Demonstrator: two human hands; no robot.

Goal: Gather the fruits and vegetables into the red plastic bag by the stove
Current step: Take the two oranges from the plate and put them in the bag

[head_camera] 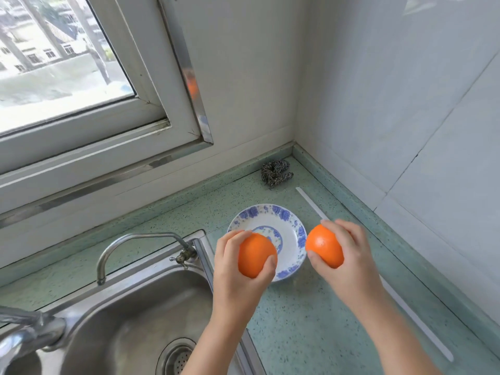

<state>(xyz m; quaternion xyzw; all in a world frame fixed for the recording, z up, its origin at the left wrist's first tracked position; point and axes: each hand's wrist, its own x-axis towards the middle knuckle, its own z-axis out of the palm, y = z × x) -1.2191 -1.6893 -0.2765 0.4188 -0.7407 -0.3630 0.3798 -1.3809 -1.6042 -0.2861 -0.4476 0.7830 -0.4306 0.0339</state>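
My left hand (238,269) grips an orange (255,255) just above the near left edge of a white plate with blue flowers (289,223). An arm's width to the right, my right hand (349,255) holds a second orange (323,244) over the plate's right rim. Both oranges are off the plate, and fingers curl around each. The plate has nothing else on it. Neither the red plastic bag nor the stove is in view.
A steel sink (130,320) with a curved tap (130,244) lies to the left. A dark scouring pad (276,171) sits in the corner of the green counter (311,326). Tiled walls stand behind and to the right; a window is at upper left.
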